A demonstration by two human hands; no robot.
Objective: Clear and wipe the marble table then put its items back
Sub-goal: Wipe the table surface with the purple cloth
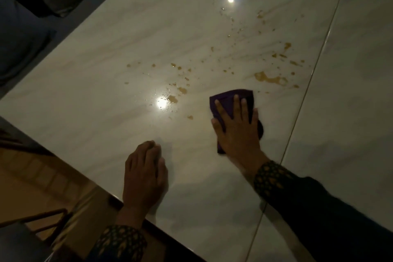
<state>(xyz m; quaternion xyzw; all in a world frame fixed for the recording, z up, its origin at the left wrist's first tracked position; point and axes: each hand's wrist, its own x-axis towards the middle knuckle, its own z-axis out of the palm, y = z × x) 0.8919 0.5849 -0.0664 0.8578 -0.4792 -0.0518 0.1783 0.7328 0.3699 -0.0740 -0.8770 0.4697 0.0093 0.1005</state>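
Looking down from my head camera, I take the purple cloth (231,100) as my landmark. It lies flat on the pale marble bench (106,74), and my right hand (238,130) presses on top of it with fingers straight and spread, palm down; the cloth shows beyond my fingertips and at both sides of the hand. My left hand (144,174) rests on the bench to the left of the cloth and nearer to me, close to the bench's dark near edge, fingers loosely curled under, with nothing in it. Brown splashes (270,78) lie just beyond the cloth, the largest puddle a little to its far right, smaller drops scattered to its far left and further away. A bright light reflection (161,103) shines on the marble left of the cloth, with two smaller ones well beyond it. A straight seam (314,66) runs along the bench to the right of the cloth. Both my wrists wear dark sleeves (274,178) with a gold pattern at the cuff.
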